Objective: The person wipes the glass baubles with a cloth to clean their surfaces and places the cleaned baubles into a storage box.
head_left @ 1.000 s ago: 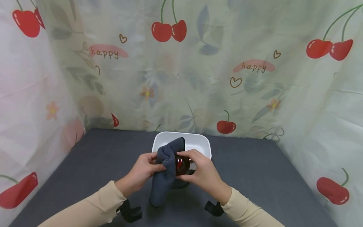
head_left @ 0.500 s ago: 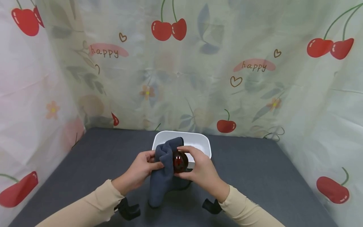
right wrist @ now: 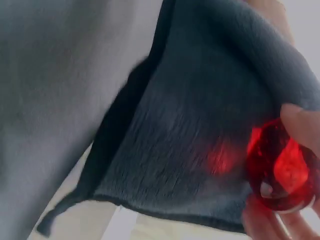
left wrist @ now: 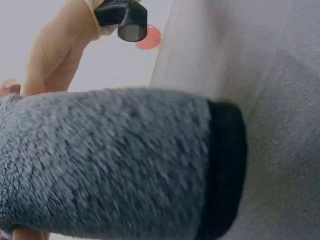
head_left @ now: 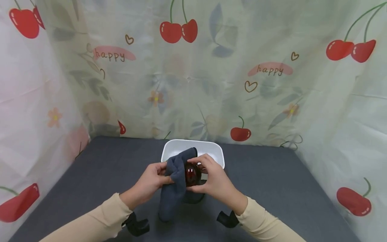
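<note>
My right hand [head_left: 214, 179] holds a see-through dark red ball [head_left: 192, 173] between thumb and fingers, in front of the white tub [head_left: 216, 152]. My left hand [head_left: 148, 183] pinches a bunched grey-blue cloth [head_left: 173, 198] with dark edging, which lies against the ball's left side. One cloth end hangs down towards the table. In the left wrist view the fuzzy cloth [left wrist: 110, 160] covers most of the left hand. Red light from the ball [right wrist: 282, 172] falls on the cloth [right wrist: 175, 125] in the right wrist view. The ball's left side is hidden by the cloth.
The white tub stands near the back of the grey table [head_left: 260, 188]. A curtain [head_left: 193, 87] printed with cherries encloses the back and sides. Black camera mounts [head_left: 137, 226] sit at both wrists.
Both hands stay close together at the same spot. The ball and the right fingers shift slightly against the cloth, and the cloth's folds change a little.
</note>
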`<action>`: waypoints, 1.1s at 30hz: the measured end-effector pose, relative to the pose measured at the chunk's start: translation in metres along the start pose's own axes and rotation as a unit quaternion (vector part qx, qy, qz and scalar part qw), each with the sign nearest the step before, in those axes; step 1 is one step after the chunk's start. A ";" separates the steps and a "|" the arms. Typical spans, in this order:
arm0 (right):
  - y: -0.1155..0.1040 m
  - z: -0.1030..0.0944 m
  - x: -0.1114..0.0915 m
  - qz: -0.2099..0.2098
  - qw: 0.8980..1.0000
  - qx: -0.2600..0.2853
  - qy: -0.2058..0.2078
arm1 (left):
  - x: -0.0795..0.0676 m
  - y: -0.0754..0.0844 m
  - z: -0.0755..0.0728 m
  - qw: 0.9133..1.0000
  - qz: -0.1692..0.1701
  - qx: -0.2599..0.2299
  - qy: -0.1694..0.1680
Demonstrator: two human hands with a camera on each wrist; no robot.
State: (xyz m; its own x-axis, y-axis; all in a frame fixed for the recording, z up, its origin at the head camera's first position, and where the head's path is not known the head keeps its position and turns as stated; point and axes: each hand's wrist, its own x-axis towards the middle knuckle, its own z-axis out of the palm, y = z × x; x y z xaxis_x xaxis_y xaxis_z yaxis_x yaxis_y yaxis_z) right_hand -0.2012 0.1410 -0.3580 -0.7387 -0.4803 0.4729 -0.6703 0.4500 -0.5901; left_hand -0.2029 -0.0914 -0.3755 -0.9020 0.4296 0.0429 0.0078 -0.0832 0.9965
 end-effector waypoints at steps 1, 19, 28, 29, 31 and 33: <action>0.000 -0.002 0.000 -0.016 0.999 -0.032 0.001 | 0.000 -0.001 0.000 1.000 0.000 0.000 0.004; 0.003 -0.004 0.000 0.013 0.994 0.107 0.002 | -0.002 0.004 0.003 0.999 0.012 -0.014 0.029; 0.001 -0.004 -0.001 0.044 0.988 0.148 -0.001 | -0.002 0.005 -0.001 0.999 -0.007 -0.035 0.006; 0.001 -0.002 -0.001 0.056 0.983 0.175 -0.001 | -0.002 0.006 -0.001 0.999 -0.009 -0.040 -0.002; 0.001 0.000 0.000 0.070 0.976 0.205 0.001 | 0.000 0.007 0.000 0.999 -0.009 -0.045 -0.013; 0.002 0.001 0.001 0.057 0.982 0.182 0.004 | 0.001 0.006 0.001 0.999 -0.004 -0.044 -0.014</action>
State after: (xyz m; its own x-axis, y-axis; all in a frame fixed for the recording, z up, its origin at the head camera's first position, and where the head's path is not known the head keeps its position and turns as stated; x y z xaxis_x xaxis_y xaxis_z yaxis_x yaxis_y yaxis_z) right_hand -0.2028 0.1407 -0.3594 -0.8087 -0.4360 0.3949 -0.5149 0.1999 -0.8336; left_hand -0.2036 -0.0907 -0.3691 -0.8893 0.4556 0.0390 -0.0379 -0.1584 0.9866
